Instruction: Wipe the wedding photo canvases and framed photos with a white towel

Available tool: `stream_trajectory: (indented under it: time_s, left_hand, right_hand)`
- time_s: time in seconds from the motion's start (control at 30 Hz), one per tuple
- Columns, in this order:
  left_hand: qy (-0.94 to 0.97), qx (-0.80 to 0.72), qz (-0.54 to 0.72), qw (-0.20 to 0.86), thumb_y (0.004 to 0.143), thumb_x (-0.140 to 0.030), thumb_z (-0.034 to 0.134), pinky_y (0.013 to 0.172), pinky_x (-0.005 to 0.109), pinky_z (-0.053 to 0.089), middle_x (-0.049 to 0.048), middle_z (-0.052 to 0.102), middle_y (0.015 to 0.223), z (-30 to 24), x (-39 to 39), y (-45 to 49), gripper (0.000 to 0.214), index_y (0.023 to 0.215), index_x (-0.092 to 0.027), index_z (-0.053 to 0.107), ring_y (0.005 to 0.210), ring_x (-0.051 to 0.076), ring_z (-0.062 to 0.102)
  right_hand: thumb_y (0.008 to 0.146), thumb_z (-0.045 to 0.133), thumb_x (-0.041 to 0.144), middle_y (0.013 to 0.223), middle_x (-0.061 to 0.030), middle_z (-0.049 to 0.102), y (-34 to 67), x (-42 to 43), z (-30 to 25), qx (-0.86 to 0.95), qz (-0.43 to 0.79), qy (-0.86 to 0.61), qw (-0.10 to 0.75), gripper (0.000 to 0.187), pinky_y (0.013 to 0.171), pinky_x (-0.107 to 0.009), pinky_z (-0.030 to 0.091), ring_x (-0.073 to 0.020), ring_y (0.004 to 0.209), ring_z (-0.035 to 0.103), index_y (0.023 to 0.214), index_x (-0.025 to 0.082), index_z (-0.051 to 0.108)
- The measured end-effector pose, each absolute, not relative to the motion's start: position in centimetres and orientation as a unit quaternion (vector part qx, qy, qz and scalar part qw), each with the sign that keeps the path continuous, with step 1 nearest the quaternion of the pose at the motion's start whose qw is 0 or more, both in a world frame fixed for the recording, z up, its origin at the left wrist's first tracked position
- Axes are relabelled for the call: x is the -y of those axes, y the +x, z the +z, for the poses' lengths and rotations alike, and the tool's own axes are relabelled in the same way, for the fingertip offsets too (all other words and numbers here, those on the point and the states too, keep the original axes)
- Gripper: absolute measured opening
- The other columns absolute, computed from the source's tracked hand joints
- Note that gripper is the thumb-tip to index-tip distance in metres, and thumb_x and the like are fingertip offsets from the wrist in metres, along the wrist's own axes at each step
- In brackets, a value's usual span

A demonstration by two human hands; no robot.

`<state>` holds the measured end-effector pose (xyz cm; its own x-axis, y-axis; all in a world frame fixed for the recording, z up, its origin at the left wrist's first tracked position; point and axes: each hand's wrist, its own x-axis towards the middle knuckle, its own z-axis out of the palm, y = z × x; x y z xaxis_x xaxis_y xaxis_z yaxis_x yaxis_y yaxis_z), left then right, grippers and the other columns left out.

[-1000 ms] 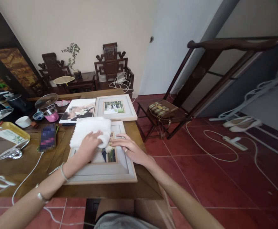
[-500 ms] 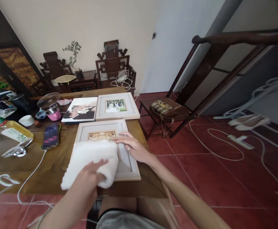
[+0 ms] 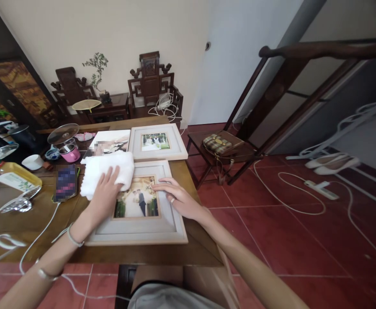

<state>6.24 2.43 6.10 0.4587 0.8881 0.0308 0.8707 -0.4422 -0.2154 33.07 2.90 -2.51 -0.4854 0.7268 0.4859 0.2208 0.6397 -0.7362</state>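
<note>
A pale wooden picture frame (image 3: 149, 234) with a photo lies flat at the near edge of the wooden table (image 3: 46, 231). My left hand (image 3: 105, 191) presses a folded white cloth (image 3: 102, 169) onto the frame's upper left corner, fingers spread flat over the cloth. Over on the frame's right side rests my right hand (image 3: 178, 198), fingers stretched out flat, a ring on one finger. It holds nothing.
A second framed photo (image 3: 157, 143) and a frameless photo print (image 3: 108, 143) lie farther back. A phone (image 3: 65, 182), a pink cup (image 3: 68, 153), bowls and a yellow tray (image 3: 13, 180) stand at the left. Cables trail over the table and floor. A wooden chair with a bag (image 3: 218, 145) stands at right.
My left hand swept the cloth from the frame's top down to its near left, then back up to the upper left corner, uncovering the photo. My right hand stayed put.
</note>
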Motion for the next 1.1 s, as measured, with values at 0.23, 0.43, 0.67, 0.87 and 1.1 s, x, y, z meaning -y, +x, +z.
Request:
stream_trajectory:
  time_s: [0.23,0.43,0.67,0.87,1.1]
  left_hand:
    - [-0.827,0.531,0.176,0.054,0.073,0.009,0.041,0.107,0.056,0.037,0.0189,0.040,0.150,8.2,1.8,7.6,0.049,0.103,-0.013,0.072,0.139,0.040,0.034]
    - [-0.825,0.500,0.247,-0.085,0.058,0.007,0.051,0.107,0.053,0.040,0.0131,0.039,0.152,10.5,9.1,7.6,0.058,0.104,-0.019,0.074,0.138,0.040,0.036]
    - [-0.834,0.515,0.187,-0.059,0.058,0.009,0.047,0.111,0.054,0.035,0.0112,0.030,0.156,8.7,8.2,7.1,0.060,0.105,-0.018,0.071,0.142,0.038,0.021]
    - [-0.834,0.547,0.058,0.035,0.067,0.010,0.041,0.113,0.060,0.028,0.0175,0.022,0.158,6.2,-0.2,6.5,0.055,0.112,-0.009,0.065,0.144,0.042,0.012]
    - [-0.839,0.535,0.093,0.045,0.070,0.010,0.039,0.105,0.066,0.035,0.0192,0.032,0.154,7.1,-2.0,7.1,0.052,0.109,-0.009,0.068,0.140,0.046,0.028]
  right_hand:
    - [0.091,0.040,0.012,0.126,-0.0067,0.063,33.1,-3.0,-2.7,0.804,0.304,-0.291,0.420,0.041,0.109,-0.052,0.035,-0.0244,0.130,0.042,0.122,0.026,0.062]
    - [0.092,0.040,0.014,0.126,-0.0067,0.063,33.0,-3.0,-2.8,0.803,0.306,-0.291,0.421,0.039,0.110,-0.051,0.035,-0.0240,0.130,0.041,0.122,0.025,0.062]
    - [0.092,0.041,0.015,0.125,-0.0060,0.064,33.0,-2.9,-2.6,0.804,0.304,-0.295,0.418,0.038,0.110,-0.052,0.035,-0.0246,0.130,0.041,0.121,0.026,0.063]
    - [0.091,0.040,0.013,0.126,-0.0060,0.064,33.1,-2.9,-2.6,0.806,0.304,-0.289,0.418,0.041,0.109,-0.051,0.036,-0.0244,0.129,0.041,0.123,0.026,0.062]
    - [0.091,0.040,0.014,0.127,-0.0061,0.063,33.1,-3.1,-2.7,0.807,0.305,-0.289,0.416,0.042,0.110,-0.051,0.036,-0.0245,0.129,0.042,0.125,0.026,0.061]
